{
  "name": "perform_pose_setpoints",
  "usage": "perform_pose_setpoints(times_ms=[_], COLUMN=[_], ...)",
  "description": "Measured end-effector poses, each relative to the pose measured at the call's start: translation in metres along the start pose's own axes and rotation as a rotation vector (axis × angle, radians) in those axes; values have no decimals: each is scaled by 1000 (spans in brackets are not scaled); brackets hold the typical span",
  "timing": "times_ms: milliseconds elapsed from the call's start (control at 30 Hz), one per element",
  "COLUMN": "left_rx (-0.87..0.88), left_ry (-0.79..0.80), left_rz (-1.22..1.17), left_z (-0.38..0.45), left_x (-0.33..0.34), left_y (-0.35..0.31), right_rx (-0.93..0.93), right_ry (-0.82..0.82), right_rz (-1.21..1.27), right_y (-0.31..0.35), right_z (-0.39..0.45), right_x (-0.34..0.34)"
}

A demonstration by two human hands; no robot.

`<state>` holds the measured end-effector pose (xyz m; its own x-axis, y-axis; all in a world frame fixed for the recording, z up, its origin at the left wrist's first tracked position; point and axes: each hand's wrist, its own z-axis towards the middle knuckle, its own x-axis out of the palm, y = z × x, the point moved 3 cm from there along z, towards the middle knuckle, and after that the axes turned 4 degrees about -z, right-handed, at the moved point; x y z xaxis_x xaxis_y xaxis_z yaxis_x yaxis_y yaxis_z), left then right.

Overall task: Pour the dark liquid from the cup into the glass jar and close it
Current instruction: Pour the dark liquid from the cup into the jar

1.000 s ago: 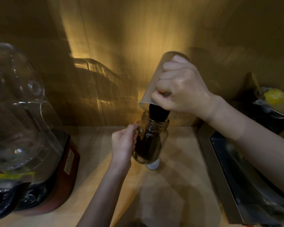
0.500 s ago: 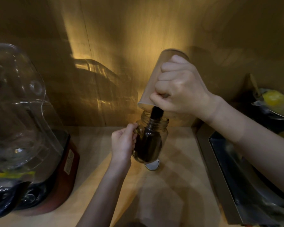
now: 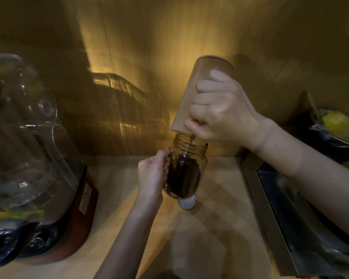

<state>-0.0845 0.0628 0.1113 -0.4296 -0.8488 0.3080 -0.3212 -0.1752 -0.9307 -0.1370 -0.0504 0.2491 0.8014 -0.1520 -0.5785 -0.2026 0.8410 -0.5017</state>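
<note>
My right hand [image 3: 220, 109] grips a tall translucent cup [image 3: 201, 83], tipped almost upside down with its rim just over the mouth of a glass jar [image 3: 186, 168]. A thin dark trickle runs from the rim into the jar. The jar holds dark liquid to well over half its height and leans slightly. My left hand [image 3: 152, 174] is closed on the jar's handle on its left side. A round metal lid [image 3: 186, 202] lies flat on the wooden counter [image 3: 210, 238], right behind the jar's base and partly hidden by it.
A blender with a clear plastic cover and a dark red base [image 3: 38, 178] fills the left side. A steel sink [image 3: 300, 218] runs along the right edge. A dish with something yellow [image 3: 338, 125] sits at the far right. A wooden wall [image 3: 149, 47] backs the counter.
The thick dark stream from the cup has thinned to a trickle. The cup has tipped a little steeper. The jar and my left hand have stayed in place.
</note>
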Motion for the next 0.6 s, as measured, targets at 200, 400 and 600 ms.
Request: perform_pose_setpoints(times_ms=[200, 400, 600], left_rx=[-2, -7, 9], left_ry=[-9, -39, -50], left_rz=[5, 8, 10], left_z=[0, 1, 3], left_x=[0, 0, -3], left_y=[2, 2, 7], right_rx=[2, -22, 48], right_ry=[7, 10, 8], right_rz=[16, 13, 55], right_y=[-2, 1, 0], right_z=[-1, -2, -8], right_x=[0, 0, 0])
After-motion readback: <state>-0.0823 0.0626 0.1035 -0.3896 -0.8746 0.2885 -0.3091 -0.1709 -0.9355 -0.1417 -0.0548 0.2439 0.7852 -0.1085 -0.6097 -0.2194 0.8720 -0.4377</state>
